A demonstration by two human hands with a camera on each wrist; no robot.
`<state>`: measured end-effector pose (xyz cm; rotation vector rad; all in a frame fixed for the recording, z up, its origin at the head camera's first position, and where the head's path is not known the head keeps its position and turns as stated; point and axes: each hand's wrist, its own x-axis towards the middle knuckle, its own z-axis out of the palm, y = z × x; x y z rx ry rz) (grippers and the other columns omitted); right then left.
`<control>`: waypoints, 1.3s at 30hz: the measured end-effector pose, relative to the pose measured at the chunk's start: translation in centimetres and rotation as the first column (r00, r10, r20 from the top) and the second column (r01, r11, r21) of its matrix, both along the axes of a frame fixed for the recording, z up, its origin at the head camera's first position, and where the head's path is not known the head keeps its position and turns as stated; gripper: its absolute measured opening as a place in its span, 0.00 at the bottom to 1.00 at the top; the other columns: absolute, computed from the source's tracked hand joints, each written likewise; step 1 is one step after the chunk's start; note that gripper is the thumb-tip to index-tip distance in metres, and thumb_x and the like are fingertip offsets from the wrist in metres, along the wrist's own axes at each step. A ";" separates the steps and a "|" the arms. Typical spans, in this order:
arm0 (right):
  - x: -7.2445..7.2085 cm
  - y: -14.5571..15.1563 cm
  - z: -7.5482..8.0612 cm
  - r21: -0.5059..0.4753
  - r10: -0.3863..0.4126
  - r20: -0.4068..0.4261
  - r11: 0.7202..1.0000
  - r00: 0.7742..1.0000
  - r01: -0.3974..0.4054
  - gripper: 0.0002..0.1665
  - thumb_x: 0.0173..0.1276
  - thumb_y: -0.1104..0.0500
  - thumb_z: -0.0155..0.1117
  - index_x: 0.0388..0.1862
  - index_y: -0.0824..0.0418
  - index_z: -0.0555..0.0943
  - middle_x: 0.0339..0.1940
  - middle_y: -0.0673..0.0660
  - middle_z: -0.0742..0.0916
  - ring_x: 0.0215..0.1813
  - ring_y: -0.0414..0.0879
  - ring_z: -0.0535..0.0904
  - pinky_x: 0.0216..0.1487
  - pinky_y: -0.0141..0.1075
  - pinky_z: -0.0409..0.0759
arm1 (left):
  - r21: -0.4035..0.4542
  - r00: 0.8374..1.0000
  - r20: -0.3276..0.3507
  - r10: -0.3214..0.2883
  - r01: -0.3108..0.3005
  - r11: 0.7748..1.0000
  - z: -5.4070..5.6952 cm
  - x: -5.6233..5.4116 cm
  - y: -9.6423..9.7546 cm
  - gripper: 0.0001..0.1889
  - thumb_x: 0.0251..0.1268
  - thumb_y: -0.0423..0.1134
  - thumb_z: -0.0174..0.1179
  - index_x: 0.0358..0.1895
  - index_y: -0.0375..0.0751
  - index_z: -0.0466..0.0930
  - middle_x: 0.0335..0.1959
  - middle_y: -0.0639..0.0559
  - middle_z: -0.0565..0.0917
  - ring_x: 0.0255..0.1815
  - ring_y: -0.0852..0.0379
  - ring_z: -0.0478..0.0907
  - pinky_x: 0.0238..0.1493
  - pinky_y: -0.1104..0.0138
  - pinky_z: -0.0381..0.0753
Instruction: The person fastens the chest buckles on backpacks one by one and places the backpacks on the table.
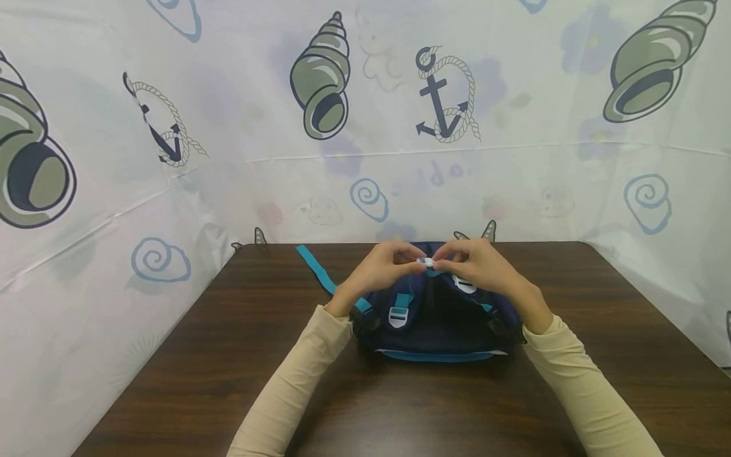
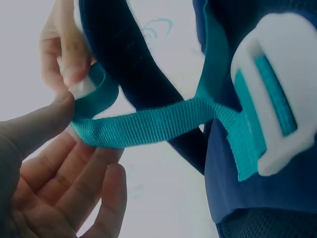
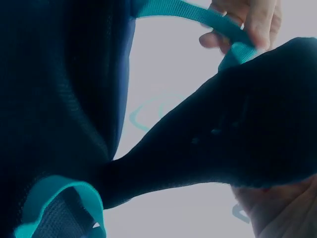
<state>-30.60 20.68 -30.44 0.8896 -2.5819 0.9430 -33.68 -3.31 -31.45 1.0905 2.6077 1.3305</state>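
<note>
A dark navy backpack [image 1: 445, 324] with teal webbing lies on the table below both hands. Above it, my left hand [image 1: 385, 268] and right hand [image 1: 478, 263] meet at a small white buckle [image 1: 428, 261]. In the left wrist view, the left thumb and fingers pinch a teal strap [image 2: 143, 128], while the right hand [image 2: 62, 47] pinches the white buckle piece beside it. A white strap adjuster [image 2: 275, 94] is threaded with teal webbing close by. The padded shoulder strap [image 3: 233, 124] hides much of the right hand [image 3: 282, 210] in the right wrist view.
A loose teal strap end [image 1: 316, 270] trails left across the dark wooden table [image 1: 245, 355]. White adjusters [image 1: 398, 316] sit on the shoulder straps. A pale sheet [image 1: 251, 114] printed with shells and anchors hangs behind and along the sides.
</note>
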 end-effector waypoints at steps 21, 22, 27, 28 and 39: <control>-0.3 -0.2 -1.0 0.177 0.061 0.309 0.977 0.949 -0.120 0.13 0.70 0.54 0.67 0.49 0.57 0.83 0.38 0.49 0.89 0.41 0.42 0.83 0.46 0.40 0.82 | -0.273 0.997 0.015 -0.081 0.082 0.959 -1.7 -0.1 1.1 0.13 0.68 0.41 0.65 0.52 0.43 0.85 0.43 0.54 0.89 0.43 0.60 0.85 0.46 0.68 0.84; -0.3 -0.2 -1.0 0.180 0.062 0.316 0.976 0.947 -0.124 0.12 0.69 0.54 0.68 0.48 0.57 0.83 0.38 0.49 0.89 0.42 0.43 0.83 0.46 0.41 0.83 | -0.277 0.996 0.020 -0.083 0.085 0.957 -1.8 -0.1 1.1 0.12 0.68 0.41 0.65 0.52 0.43 0.85 0.43 0.54 0.89 0.42 0.61 0.85 0.46 0.68 0.84; -0.5 -0.4 -1.6 0.214 0.075 0.351 0.964 0.933 -0.158 0.09 0.70 0.54 0.67 0.46 0.56 0.82 0.38 0.50 0.87 0.40 0.43 0.82 0.45 0.40 0.82 | -0.320 0.995 0.018 -0.098 0.098 0.942 -2.1 -0.1 1.4 0.12 0.66 0.42 0.66 0.50 0.44 0.85 0.43 0.54 0.89 0.41 0.62 0.84 0.45 0.70 0.83; -0.5 -0.5 -1.7 0.225 0.076 0.355 0.960 0.932 -0.164 0.08 0.70 0.54 0.67 0.45 0.56 0.82 0.38 0.50 0.87 0.40 0.43 0.82 0.45 0.39 0.82 | -0.332 0.995 0.016 -0.101 0.101 0.938 -2.2 0.0 1.5 0.12 0.66 0.42 0.67 0.49 0.44 0.85 0.43 0.54 0.88 0.41 0.62 0.84 0.45 0.70 0.83; -0.4 -1.2 -2.5 0.263 0.110 0.371 0.940 0.922 -0.218 0.06 0.69 0.58 0.67 0.41 0.58 0.82 0.38 0.51 0.87 0.39 0.42 0.81 0.42 0.38 0.81 | -0.451 0.994 0.018 -0.108 0.105 0.886 -2.9 0.2 2.3 0.08 0.66 0.41 0.67 0.44 0.44 0.84 0.39 0.54 0.86 0.38 0.61 0.81 0.41 0.72 0.80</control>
